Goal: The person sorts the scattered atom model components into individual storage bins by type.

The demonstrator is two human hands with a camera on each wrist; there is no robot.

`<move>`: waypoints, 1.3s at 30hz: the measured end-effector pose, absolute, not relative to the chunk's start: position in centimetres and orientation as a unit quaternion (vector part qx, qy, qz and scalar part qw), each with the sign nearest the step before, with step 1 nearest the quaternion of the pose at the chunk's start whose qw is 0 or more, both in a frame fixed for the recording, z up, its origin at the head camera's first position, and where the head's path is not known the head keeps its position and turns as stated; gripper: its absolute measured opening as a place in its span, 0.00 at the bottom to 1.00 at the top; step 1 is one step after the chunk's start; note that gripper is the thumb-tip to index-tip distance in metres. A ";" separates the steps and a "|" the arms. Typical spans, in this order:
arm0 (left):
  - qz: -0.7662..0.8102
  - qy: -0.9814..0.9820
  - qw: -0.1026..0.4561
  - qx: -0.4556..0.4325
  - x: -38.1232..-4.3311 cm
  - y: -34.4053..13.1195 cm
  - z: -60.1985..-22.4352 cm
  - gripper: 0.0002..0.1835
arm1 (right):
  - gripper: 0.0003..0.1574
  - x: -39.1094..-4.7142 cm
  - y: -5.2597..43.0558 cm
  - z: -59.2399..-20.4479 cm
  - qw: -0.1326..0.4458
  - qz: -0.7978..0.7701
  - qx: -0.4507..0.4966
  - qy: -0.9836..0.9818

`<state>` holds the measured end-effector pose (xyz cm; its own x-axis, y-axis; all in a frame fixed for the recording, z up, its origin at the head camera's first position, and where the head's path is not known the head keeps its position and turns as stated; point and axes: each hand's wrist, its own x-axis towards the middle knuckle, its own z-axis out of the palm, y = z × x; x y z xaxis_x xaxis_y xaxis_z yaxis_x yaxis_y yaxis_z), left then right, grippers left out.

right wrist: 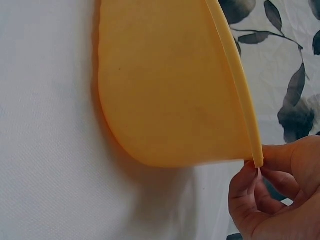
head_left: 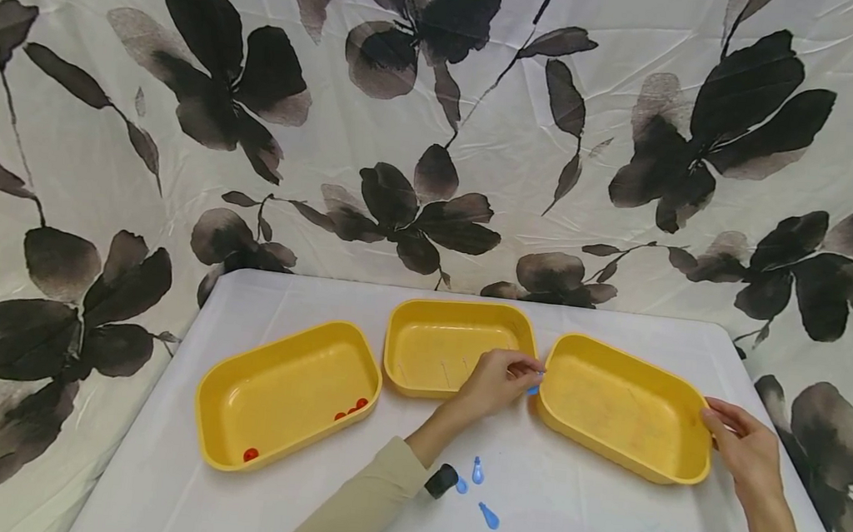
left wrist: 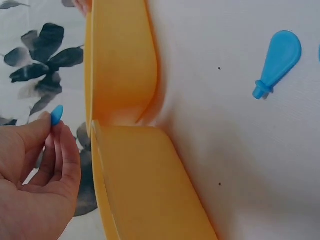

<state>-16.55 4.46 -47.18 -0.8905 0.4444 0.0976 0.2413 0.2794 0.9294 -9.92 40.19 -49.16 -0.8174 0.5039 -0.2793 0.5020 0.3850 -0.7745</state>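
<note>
My left hand (head_left: 496, 382) pinches a small blue teardrop-shaped piece (left wrist: 57, 115) between thumb and fingertips. It is held beside the near left corner of the right yellow tray (head_left: 622, 461), close to where this tray meets the middle yellow tray (head_left: 461, 308). In the right wrist view, my right hand (right wrist: 280, 192) grips the right tray's rim at its far end, thumb and fingers on either side. Several more blue teardrop-shaped pieces (head_left: 488, 515) lie on the white table by my left sleeve. In the left wrist view, one such loose piece (left wrist: 282, 57) shows a short stem.
A left yellow tray (head_left: 209, 399) stands angled on the table (head_left: 564, 527) with several small red pieces (head_left: 250, 454) inside. Black wrist devices (head_left: 443, 481) sit on both forearms. A floral cloth (head_left: 538, 183) hangs behind the table's back edge.
</note>
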 end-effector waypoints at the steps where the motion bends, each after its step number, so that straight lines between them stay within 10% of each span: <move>1: 0.561 0.794 0.092 0.215 -16.6 4.6 -47.2 0.09 | 0.35 -9.9 40.2 -49.1 0.001 0.465 -0.302 -0.832; 39: 0.399 0.861 0.107 0.297 -17.9 11.0 -47.8 0.09 | 0.34 -10.0 39.8 -49.0 0.012 0.464 -0.316 -0.828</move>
